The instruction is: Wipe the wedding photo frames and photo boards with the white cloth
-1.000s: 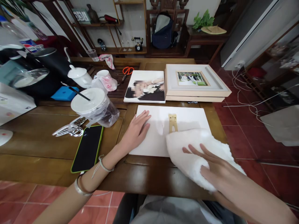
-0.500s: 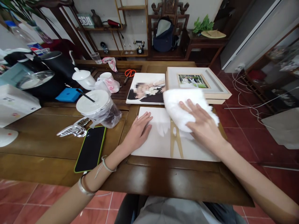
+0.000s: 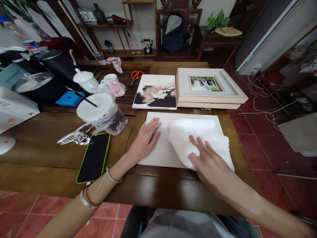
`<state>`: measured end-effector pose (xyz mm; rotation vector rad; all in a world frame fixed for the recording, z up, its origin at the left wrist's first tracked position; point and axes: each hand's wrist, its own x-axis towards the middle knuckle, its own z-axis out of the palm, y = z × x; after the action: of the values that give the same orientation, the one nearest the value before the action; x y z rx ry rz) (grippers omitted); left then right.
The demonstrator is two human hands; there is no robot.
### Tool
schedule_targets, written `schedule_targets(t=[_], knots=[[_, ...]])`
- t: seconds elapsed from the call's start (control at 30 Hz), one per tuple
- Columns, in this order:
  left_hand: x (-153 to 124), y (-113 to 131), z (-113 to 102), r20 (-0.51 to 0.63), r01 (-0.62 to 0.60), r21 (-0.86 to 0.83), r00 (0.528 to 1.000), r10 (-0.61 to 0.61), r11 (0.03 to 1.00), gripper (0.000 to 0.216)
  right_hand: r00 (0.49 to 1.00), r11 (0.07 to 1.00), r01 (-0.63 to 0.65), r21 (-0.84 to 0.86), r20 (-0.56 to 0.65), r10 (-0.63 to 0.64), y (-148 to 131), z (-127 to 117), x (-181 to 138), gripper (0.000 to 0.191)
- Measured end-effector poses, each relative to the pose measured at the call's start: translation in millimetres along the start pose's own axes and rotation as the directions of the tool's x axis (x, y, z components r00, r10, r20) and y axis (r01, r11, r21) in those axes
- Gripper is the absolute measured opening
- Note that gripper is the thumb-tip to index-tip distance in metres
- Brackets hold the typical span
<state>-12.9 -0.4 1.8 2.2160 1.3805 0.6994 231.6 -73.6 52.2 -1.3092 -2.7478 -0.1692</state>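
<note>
A white board [image 3: 158, 150], the back of a picture frame, lies flat on the wooden table [image 3: 49, 155] in front of me. My left hand [image 3: 146, 138] rests flat on its left part, fingers stretched out. My right hand [image 3: 210, 162] presses flat on a fluffy white cloth [image 3: 195, 137] that covers the board's right half. The cloth hides the tan stand piece on the board.
Behind the board lie a photo canvas [image 3: 155, 91] and a stacked framed photo [image 3: 208, 87]. To the left are a green-edged phone [image 3: 94, 158], a lidded cup in a plastic bag [image 3: 99, 112], a hair clip [image 3: 74, 137], a white teapot [image 3: 85, 81] and orange scissors [image 3: 136, 74].
My right hand swept the cloth from the near right edge up to the far side of the board, then back toward me over its right half. The left hand stayed put.
</note>
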Motion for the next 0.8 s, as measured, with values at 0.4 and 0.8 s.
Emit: schedule_targets(t=[0.4, 0.8], knots=[[-0.1, -1.3, 1.0, -0.007, -0.011, 0.004, 1.0, 0.011, 1.0, 0.038, 0.996, 0.967, -0.064, 0.247, -0.047, 0.078, 30.7, -57.6, -30.5, 0.032], [0.0, -0.2, -0.2, -0.005, -0.002, 0.0, 1.0, 0.002, 1.0, 0.038, 0.999, 0.981, 0.04, 0.191, -0.012, -0.038, 45.8, 4.6, 62.4, 0.045]])
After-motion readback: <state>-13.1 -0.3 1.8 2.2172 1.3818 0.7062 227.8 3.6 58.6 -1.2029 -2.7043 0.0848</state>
